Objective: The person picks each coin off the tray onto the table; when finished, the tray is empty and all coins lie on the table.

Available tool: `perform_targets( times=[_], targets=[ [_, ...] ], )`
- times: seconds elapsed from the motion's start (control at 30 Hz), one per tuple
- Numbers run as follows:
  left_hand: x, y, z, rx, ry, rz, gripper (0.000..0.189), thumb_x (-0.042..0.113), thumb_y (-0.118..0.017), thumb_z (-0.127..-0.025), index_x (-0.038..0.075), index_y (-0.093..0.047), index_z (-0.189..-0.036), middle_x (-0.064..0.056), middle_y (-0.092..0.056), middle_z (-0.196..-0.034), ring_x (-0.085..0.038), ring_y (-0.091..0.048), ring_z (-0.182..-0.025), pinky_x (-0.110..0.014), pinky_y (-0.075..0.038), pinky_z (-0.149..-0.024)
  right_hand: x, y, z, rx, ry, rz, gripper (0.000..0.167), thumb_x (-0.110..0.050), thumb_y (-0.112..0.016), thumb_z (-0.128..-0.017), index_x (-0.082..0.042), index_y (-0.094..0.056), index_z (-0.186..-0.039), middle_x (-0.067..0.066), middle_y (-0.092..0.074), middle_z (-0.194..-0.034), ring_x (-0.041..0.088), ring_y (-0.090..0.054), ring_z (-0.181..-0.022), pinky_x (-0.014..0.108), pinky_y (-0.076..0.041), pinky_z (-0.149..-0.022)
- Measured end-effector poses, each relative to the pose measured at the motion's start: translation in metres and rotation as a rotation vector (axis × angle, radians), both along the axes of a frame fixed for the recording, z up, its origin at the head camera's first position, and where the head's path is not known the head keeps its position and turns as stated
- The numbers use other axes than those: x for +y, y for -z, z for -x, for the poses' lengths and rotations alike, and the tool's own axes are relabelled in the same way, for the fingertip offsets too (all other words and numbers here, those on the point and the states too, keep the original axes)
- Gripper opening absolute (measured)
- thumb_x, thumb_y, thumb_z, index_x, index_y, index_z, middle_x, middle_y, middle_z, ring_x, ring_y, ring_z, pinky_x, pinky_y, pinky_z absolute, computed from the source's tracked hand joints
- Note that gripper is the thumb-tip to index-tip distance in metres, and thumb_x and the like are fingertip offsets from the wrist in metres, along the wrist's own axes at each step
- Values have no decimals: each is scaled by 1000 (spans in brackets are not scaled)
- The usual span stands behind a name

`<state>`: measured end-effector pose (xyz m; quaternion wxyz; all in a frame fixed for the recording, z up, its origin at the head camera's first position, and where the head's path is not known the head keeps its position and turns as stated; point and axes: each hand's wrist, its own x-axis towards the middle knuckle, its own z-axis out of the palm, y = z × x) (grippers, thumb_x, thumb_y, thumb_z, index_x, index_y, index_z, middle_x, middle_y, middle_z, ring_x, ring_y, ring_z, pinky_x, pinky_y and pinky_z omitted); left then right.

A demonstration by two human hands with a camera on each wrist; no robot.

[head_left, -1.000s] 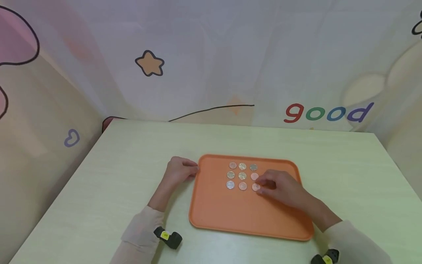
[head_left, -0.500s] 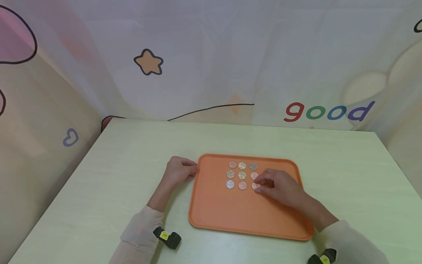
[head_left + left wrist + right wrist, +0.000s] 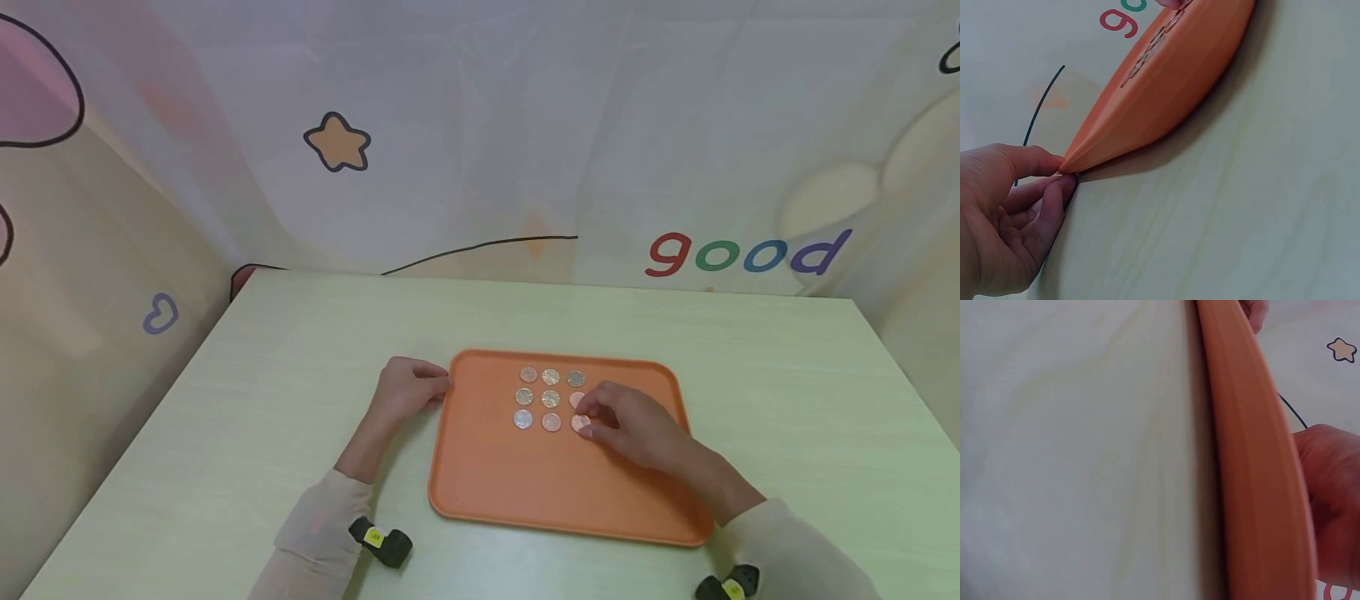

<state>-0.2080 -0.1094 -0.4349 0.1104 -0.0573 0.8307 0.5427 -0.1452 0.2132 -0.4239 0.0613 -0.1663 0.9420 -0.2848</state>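
Several round coins, silvery, golden and coppery, lie flat in three rows of three on an orange tray (image 3: 495,475). In the head view my right hand (image 3: 637,425) is over the right column, thumb and index finger curled at the edges of the front-right coin (image 3: 579,422). The coin (image 3: 577,400) behind it is partly covered by the index finger. My left hand (image 3: 405,387) pinches the tray's far-left rim; in the left wrist view, the fingers of the left hand (image 3: 1010,212) meet at that rim. In the right wrist view the tray wall (image 3: 1260,450) hides the right fingertips.
The tray lies on a pale wood-grain table (image 3: 345,308). Behind stands a printed cloth backdrop (image 3: 465,150) with a star and the word "good". A black device (image 3: 382,542) is strapped at the left wrist, a similar black device (image 3: 729,583) at the right.
My right hand and the front-right coin have shifted very slightly left, toward the middle column. The left hand, the tray and the other coins keep their places.
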Motion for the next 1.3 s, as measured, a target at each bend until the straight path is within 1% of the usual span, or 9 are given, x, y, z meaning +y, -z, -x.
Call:
perform_targets(
  times=[0.17, 0.33, 0.5, 0.67, 0.83, 0.97, 1.17, 1.3],
  targets=[
    [0, 0, 0, -1, 1, 0, 19, 10, -73, -85, -1, -79, -99, -11, -78, -84, -8, -68, -65, -23, -58, -63, 0, 1, -1, -7, 5, 0, 20, -21, -77, -89, -14, -69, -106, -2, -68, -100, 13, -56, -89, 29, -50, -80],
    [0, 1, 0, 2, 2, -2, 19, 10, -72, -85, 0, -79, -100, -11, -78, -86, -8, -68, -65, -24, -58, -64, 0, 0, -1, -26, 15, 14, 20, -23, -77, -90, -15, -70, -107, -2, -69, -102, 14, -55, -90, 26, -49, -78],
    [0, 2, 0, 5, 1, -3, 20, 10, -73, -85, -1, -78, -101, -12, -78, -87, -8, -68, -64, -24, -58, -63, 0, 0, -1, -15, 5, 30, 21, -21, -78, -88, -16, -73, -107, -3, -72, -103, 13, -57, -89, 24, -50, -76],
    [0, 2, 0, 12, -1, -2, 20, 11, -73, -84, -1, -79, -100, -11, -78, -85, -7, -68, -63, -23, -57, -62, 3, 1, -1, -10, -15, 78, 22, -19, -79, -87, -16, -75, -108, -3, -73, -99, 11, -56, -84, 20, -48, -71],
    [0, 1, 0, 11, -2, 2, 20, 11, -73, -84, 0, -79, -100, -11, -78, -84, -7, -67, -63, -23, -56, -61, 7, 3, -1, -21, -34, 139, 20, -18, -81, -85, -16, -76, -105, -5, -72, -92, 8, -54, -78, 19, -46, -67],
    [1, 2, -1, 13, -4, -3, 20, 11, -73, -84, 0, -79, -100, -10, -78, -83, -7, -67, -63, -23, -56, -61, 9, 5, -1, -44, -40, 186, 19, -17, -82, -85, -15, -77, -103, -5, -71, -87, 7, -53, -76, 19, -46, -66],
    [1, 2, -1, 19, -9, -15, 20, 10, -73, -84, -1, -79, -100, -10, -78, -83, -7, -67, -62, -22, -56, -60, 9, 8, 0, -70, -60, 241, 16, -9, -79, -86, -12, -78, -101, -3, -70, -85, 5, -55, -76, 18, -47, -66],
    [0, 1, -1, 20, -8, -15, 20, 10, -73, -84, -1, -78, -100, -10, -78, -82, -7, -67, -62, -22, -55, -60, 9, 9, 1, -87, -41, 253, 15, -11, -78, -87, -12, -78, -103, -2, -69, -84, 6, -54, -76, 18, -45, -66]
  ],
)
